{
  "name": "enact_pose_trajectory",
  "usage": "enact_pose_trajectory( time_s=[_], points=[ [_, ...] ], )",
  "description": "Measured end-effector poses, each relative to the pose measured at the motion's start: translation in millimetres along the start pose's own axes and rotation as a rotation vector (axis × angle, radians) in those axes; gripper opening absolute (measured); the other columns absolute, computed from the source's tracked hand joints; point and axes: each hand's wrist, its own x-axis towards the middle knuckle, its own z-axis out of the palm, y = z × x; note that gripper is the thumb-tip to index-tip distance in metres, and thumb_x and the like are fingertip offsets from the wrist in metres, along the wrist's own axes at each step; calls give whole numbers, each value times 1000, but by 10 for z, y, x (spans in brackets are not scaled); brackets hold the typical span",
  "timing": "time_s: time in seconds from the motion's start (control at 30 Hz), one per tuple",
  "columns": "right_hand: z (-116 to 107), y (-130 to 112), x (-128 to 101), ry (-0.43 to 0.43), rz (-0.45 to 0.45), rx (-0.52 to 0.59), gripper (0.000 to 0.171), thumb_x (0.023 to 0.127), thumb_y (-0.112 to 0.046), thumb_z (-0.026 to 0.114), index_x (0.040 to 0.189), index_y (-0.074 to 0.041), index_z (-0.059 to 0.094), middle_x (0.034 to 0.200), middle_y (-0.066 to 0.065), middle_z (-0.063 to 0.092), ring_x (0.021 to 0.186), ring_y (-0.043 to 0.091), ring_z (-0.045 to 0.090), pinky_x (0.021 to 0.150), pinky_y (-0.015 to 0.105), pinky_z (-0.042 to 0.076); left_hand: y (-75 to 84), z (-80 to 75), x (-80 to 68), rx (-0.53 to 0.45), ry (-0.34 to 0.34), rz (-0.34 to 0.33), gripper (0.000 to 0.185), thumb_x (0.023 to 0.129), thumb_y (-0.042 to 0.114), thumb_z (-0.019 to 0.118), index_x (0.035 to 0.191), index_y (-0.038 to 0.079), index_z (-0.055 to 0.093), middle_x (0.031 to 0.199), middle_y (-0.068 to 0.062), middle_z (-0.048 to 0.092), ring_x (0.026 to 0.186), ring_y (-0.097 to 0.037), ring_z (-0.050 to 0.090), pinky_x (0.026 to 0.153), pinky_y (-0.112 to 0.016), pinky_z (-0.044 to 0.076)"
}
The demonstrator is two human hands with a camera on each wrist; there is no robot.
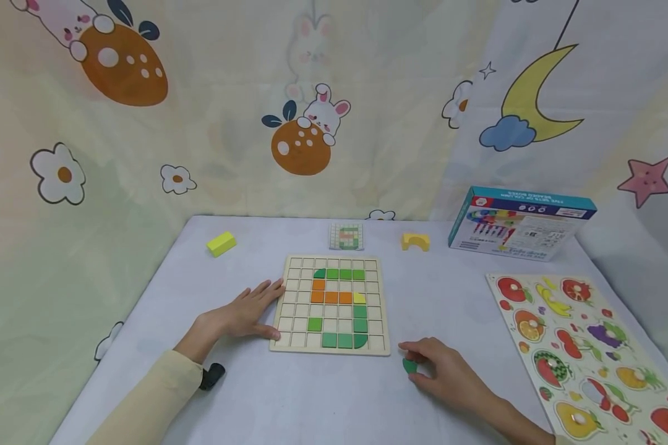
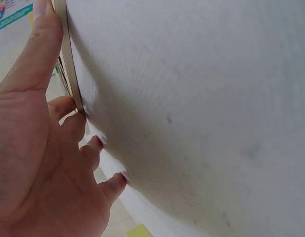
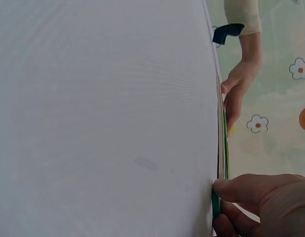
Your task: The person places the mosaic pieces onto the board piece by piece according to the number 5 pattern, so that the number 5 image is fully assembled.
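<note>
A wooden grid board [image 1: 299, 339] lies flat on the white table, with green, orange and yellow tiles set in some of its squares. My left hand [image 1: 239, 314] rests at the board's left edge, fingers spread and thumb touching the side; the left wrist view shows the thumb [image 2: 36, 54] along that edge. Just off the board's lower right corner, my right hand [image 1: 445, 374] pinches a dark green tile [image 1: 409, 366] with a rounded side, low over the table. In the right wrist view this green tile [image 3: 216, 201] is seen edge-on between thumb and fingers.
Behind the board lies a small pattern card [image 1: 346, 237]. A yellow-green block [image 1: 221, 244] sits at the back left, a yellow arch block [image 1: 415, 241] right of the card. A box [image 1: 501, 228] stands at the back right, before it a fruit puzzle board [image 1: 581, 358].
</note>
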Motion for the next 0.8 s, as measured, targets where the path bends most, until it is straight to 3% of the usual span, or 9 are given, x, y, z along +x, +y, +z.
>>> enact_pose_trajectory(
  time_s=[0.2,0.4,0.6,0.8],
  points=[
    [25,-83,106,41,19,-20,50,77,-8,78,125,-14,64,98,-15,64,90,1,58,82,22,56,-15,-11,-6,5,-2,-9,105,77,58,70,156,12,18,165,-7,8,151,-35,5,120,-61,9],
    [92,-356,446,62,-140,24,51,77,-3,78,125,-8,63,100,-5,66,91,9,60,82,27,57,-7,-35,-17,-6,-3,-7,104,78,57,71,155,11,18,164,-10,9,151,-37,5,119,-63,9],
    [291,-721,862,10,-257,22,47,80,-6,76,124,-7,63,98,-3,67,90,12,61,81,27,55,13,-30,-14,-5,-16,-14,105,78,57,70,156,12,16,165,-8,8,152,-35,4,120,-62,8],
    [524,-965,1118,-80,-291,-28,43,83,-10,74,125,-10,64,96,-4,66,89,10,57,79,21,52,21,-40,-21,-2,-12,0,104,79,57,69,156,11,17,165,-9,8,151,-37,4,119,-63,9]
  ],
)
